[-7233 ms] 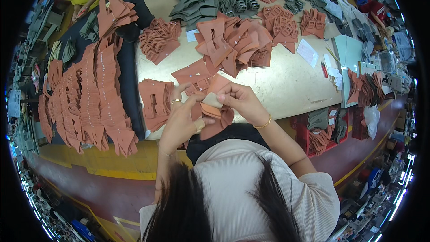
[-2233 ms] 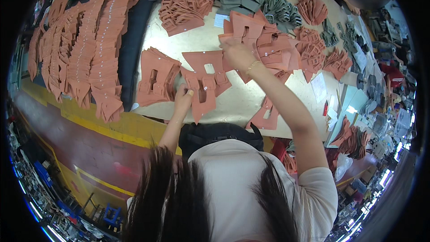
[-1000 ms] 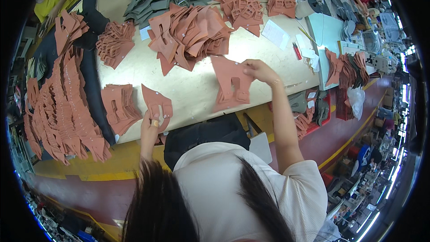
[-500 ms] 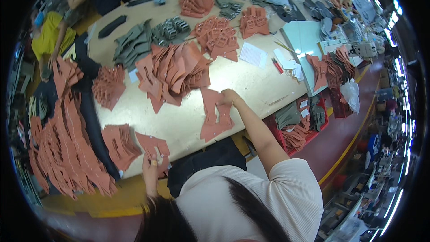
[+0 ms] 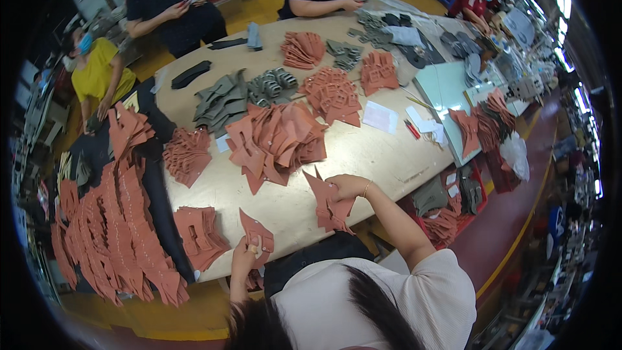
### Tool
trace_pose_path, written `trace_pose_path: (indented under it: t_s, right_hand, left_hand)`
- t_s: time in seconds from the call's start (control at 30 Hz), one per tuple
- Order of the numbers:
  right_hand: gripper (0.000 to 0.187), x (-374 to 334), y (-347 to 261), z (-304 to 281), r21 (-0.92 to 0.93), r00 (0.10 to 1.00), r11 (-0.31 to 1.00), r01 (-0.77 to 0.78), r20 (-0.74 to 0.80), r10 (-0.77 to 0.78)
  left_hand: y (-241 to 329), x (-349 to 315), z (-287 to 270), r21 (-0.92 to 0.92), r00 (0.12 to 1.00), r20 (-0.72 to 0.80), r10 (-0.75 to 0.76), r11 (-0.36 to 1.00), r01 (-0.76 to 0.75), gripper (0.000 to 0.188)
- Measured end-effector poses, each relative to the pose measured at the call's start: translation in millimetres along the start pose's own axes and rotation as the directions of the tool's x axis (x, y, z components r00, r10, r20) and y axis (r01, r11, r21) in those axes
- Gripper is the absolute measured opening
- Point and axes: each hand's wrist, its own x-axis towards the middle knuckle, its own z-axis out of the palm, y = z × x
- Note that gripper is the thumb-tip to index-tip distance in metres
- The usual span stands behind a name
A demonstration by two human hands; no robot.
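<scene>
My left hand (image 5: 245, 254), a ring on one finger, pinches a terracotta-coloured cut leather piece (image 5: 258, 232) at the table's near edge. My right hand (image 5: 350, 187), further right, grips another terracotta leather piece (image 5: 328, 206), which is bent up and folded under my fingers. Left of my left hand lies a neat stack of slotted terracotta pieces (image 5: 197, 236). Beyond my hands, a large loose heap of terracotta pieces (image 5: 278, 139) spreads over the middle of the table. My fingers partly cover both held pieces.
The table (image 5: 223, 198) also bears grey-green pieces (image 5: 223, 100), buckled terracotta bundles (image 5: 330, 93), paper (image 5: 380, 117) and a red-handled tool (image 5: 412, 129). Long terracotta rows (image 5: 123, 220) lie on black cloth at left. A red crate (image 5: 463, 217) stands at right. Co-workers (image 5: 100, 74) are around the table.
The right-hand piece lay flat on the table and is now bent up in my grip. The left-hand piece has turned and shows narrower. My view has tilted up, showing more of the co-workers.
</scene>
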Motion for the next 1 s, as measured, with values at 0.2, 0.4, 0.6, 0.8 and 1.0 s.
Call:
trace_pose_path:
  t_s: [0.2,0.4,0.6,0.8,1.0]
  right_hand:
    - [0.051,15.7,-103.0,-21.8,0.003,0.961,0.966,0.257,-0.107,-0.256]
    - [0.035,51.9,-174.4,-22.1,-0.075,0.888,0.888,0.453,-0.042,-0.457]
    - [0.032,81.9,-218.1,-6.4,-0.162,0.853,0.837,0.522,0.102,-0.512]
    - [0.036,115.1,-262.8,-4.8,-0.239,0.876,0.847,0.475,0.039,-0.481]
    - [0.034,164.5,-255.6,19.6,-0.512,0.614,0.582,0.632,-0.128,-0.779]
  left_hand:
    - [-6.0,-13.7,-8.5,0.121,0.997,-0.028,0.075,0.990,-0.071,0.044]
    - [-10.6,-36.8,-23.0,0.180,1.000,-0.017,0.011,0.984,-0.008,0.045]
    - [-14.6,-48.6,-28.8,0.255,0.999,0.027,0.029,0.966,-0.035,0.041]
    - [-15.3,-43.8,-29.8,0.425,0.983,0.131,0.126,0.889,-0.171,0.036]
    - [-13.6,-35.4,-28.3,0.467,0.981,0.093,0.169,0.863,-0.193,0.034]
